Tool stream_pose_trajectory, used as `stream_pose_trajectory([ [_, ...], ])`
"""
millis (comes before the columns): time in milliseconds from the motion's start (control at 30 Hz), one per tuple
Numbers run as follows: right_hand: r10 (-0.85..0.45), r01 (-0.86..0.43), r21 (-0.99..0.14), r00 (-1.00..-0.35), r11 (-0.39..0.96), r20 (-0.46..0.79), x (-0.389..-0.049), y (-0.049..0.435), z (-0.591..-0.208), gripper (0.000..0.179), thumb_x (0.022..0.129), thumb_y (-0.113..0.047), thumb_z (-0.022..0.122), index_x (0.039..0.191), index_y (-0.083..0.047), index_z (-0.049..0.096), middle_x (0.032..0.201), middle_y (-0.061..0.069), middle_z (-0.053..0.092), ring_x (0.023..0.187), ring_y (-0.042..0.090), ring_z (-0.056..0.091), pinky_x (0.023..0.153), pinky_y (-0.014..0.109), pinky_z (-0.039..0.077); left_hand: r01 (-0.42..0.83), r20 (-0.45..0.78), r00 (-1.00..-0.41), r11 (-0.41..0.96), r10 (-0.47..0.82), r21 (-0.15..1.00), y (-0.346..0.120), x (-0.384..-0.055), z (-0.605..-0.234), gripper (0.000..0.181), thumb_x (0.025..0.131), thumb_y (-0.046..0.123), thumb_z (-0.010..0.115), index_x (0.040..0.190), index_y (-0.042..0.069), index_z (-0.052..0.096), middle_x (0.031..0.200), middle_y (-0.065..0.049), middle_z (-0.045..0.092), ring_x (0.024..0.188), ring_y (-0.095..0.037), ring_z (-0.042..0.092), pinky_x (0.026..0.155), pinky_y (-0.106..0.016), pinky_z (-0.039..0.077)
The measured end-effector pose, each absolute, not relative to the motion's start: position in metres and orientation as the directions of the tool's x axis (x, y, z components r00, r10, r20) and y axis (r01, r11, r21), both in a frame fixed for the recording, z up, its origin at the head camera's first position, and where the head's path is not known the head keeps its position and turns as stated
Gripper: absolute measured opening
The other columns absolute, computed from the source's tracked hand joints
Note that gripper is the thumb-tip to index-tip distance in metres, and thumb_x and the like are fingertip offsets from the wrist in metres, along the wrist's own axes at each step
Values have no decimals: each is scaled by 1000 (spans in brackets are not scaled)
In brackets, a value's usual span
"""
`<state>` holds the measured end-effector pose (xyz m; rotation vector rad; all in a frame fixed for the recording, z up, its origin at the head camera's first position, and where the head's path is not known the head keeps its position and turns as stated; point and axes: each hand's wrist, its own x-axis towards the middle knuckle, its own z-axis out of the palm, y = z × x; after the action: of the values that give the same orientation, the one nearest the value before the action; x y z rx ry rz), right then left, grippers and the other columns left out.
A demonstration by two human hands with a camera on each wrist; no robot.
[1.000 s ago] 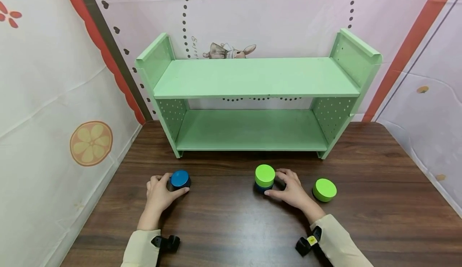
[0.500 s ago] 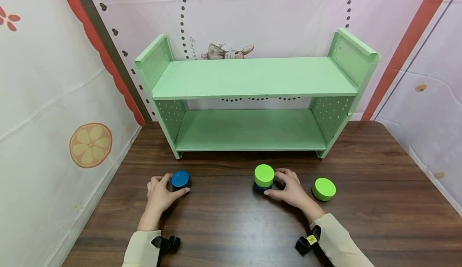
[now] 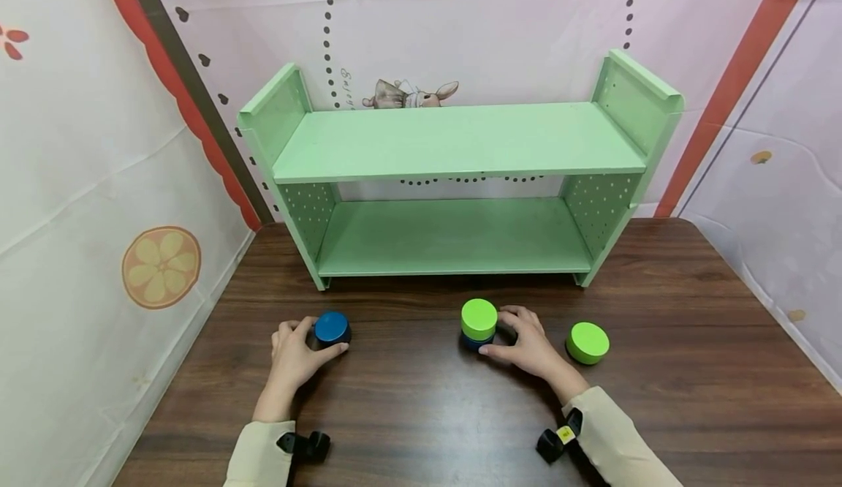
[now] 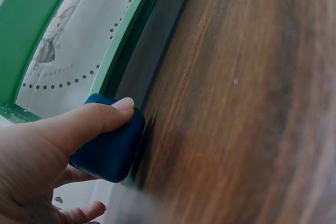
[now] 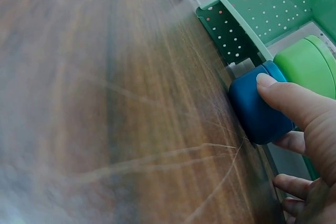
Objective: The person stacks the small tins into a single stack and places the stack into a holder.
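In the head view my left hand grips a small round blue tin on the table at the left, thumb on the near side. The left wrist view shows the thumb and a finger round this blue tin. My right hand holds a second blue tin by its sides. On top of that tin sits a bright green tin, its fingers staying on the lower one. Another green tin stands on the table to the right of the right hand, untouched.
A light green two-tier shelf stands at the back of the dark wooden table. Printed cloth hangs behind it and along both sides. Each wrist wears a black camera.
The left hand and its blue tin have shifted slightly to the right along the table. The right hand and the stacked tins look still. The head view has drifted a little.
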<state>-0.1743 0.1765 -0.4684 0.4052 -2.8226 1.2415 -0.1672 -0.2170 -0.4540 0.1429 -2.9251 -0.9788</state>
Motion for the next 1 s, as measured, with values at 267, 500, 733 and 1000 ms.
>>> stream_pose_trajectory([
  [267,-222,-255,-715,-965,651,142,-174,176,-469,51,72,-31,83,113,-8,65,131,22,48,124,41,37,97,64,30,-65,12,-996,785,-92,616,-215,-168,-455,68,75,41,79,125,2,54,128,-31,36,122,-47,23,94,-64,26],
  [500,-225,-263,-703,-963,661,149,-175,176,-469,51,72,-31,83,114,-8,65,131,22,49,123,42,38,97,63,31,-63,-14,-997,770,-70,634,-208,-170,-456,70,75,41,79,127,1,53,130,-31,36,123,-46,24,95,-64,27],
  [733,-228,-271,-705,-961,655,157,-175,176,-469,51,72,-31,83,113,-8,65,131,23,49,123,42,38,97,64,30,-53,-6,-998,765,-63,642,-203,-169,-455,68,75,40,79,126,2,54,130,-30,37,123,-45,24,95,-64,27],
  [1000,-232,-283,-711,-958,644,170,-175,177,-470,48,71,-30,83,111,-8,66,130,23,49,123,43,37,97,64,28,-34,5,-999,771,-47,636,-200,-169,-456,67,75,41,78,125,3,55,128,-29,39,122,-44,26,94,-63,27],
])
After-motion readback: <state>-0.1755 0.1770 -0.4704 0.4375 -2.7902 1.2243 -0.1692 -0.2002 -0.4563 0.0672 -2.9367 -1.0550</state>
